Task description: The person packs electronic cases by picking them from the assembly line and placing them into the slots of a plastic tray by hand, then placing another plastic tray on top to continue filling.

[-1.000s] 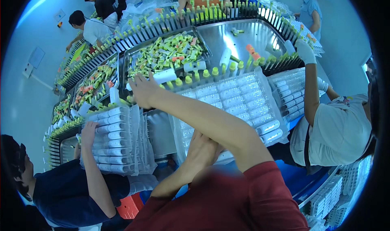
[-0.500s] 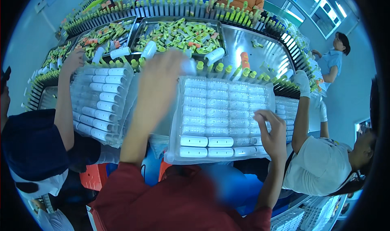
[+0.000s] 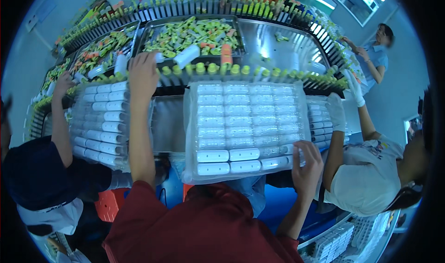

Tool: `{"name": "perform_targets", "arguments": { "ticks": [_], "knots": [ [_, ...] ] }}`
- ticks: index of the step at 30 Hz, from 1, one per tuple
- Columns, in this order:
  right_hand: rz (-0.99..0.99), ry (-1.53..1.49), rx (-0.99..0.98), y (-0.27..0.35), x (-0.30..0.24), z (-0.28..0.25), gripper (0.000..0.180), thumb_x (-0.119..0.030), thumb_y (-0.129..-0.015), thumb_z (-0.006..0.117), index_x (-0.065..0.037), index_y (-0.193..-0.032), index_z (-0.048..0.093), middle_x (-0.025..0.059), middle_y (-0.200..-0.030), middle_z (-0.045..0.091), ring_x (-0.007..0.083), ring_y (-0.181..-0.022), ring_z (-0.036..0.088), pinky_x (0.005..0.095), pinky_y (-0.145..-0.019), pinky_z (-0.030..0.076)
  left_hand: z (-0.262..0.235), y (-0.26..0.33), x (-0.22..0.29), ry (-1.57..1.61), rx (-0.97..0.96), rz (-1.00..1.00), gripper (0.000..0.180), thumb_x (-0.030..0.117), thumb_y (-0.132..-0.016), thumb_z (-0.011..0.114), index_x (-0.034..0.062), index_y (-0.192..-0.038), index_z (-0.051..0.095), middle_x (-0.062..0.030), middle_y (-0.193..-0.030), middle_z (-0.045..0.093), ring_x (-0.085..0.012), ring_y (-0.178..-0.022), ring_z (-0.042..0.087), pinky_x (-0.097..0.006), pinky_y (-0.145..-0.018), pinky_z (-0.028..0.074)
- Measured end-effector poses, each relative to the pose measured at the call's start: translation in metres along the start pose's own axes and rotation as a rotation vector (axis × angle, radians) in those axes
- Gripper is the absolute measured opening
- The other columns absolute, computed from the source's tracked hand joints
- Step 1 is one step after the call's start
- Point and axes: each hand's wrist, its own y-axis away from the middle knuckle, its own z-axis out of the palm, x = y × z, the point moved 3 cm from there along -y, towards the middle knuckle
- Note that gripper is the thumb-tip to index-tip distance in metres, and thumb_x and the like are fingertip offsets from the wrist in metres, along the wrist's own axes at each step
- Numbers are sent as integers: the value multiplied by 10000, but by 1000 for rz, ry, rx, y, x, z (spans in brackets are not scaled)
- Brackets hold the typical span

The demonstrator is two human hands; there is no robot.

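My left hand (image 3: 143, 73) reaches over the near row of the rack, fingers curled round a white tubular casing (image 3: 159, 57) whose end shows beside the fingertips. A clear plastic tray (image 3: 251, 120) lies before me, its pockets in rows. White casings (image 3: 244, 166) fill much of its two nearest rows. At the tray's near right corner is my right hand (image 3: 306, 165), thumb and fingers apart and bent beside the end casings; I see nothing held in it. Another white casing (image 3: 187, 56) rests on the rack to the right of my left hand.
Behind the rack of yellow-green pegs (image 3: 212, 69), a metal tray (image 3: 240, 31) holds loose green and orange pieces. An orange piece (image 3: 226, 54) stands on the rack. Co-workers sit close on both sides; a gloved hand (image 3: 336, 112) is at the right, and another filled tray (image 3: 99, 124) at the left.
My left hand has swung left along the rack, away from the clear tray. My right hand has lowered toward the tray's near corner. The view has shifted slightly.
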Motion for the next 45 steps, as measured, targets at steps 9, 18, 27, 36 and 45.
{"name": "perform_targets", "arguments": {
  "ticks": [9,18,27,36,45],
  "knots": [
    [31,-37,-171,5,6,-4,360,-50,-910,778,-9,-1262,714,177,-1285,715,395,-1245,636,493,-1072,501,-114,79,184,701,-425,126,247,154,-978,728,38,-1195,748,-150,-1222,721,-366,-1149,679,-476,-965,548],
    [33,-31,-175,2,24,4,239,-109,-844,848,-47,-1054,755,117,-1104,738,354,-1129,665,484,-1097,443,-138,119,198,456,-418,376,341,265,-844,854,97,-1128,769,-29,-1157,657,-258,-1104,622,-419,-883,531],
    [-46,-9,-202,-19,28,-7,207,-157,-980,713,-55,-1161,717,129,-1155,693,318,-1112,644,486,-1109,394,-127,123,195,476,-522,247,313,101,-820,834,67,-1105,708,-60,-1191,658,-294,-1194,605,-423,-962,494],
    [-26,-25,102,-208,72,92,366,-325,-1078,652,37,-1037,684,231,-842,739,432,-771,714,476,-700,561,-122,126,181,933,-562,39,382,28,-966,738,16,-1314,583,-237,-1227,694,-478,-1065,691,-495,-897,563],
    [-199,221,-80,-259,-41,207,406,-382,-1066,654,-28,-894,754,174,-923,765,352,-842,776,479,-731,627,-119,143,165,1064,-520,-203,353,180,-1104,553,-34,-1380,604,-191,-1019,754,-293,-771,707,-366,-717,552]
  ]
}}
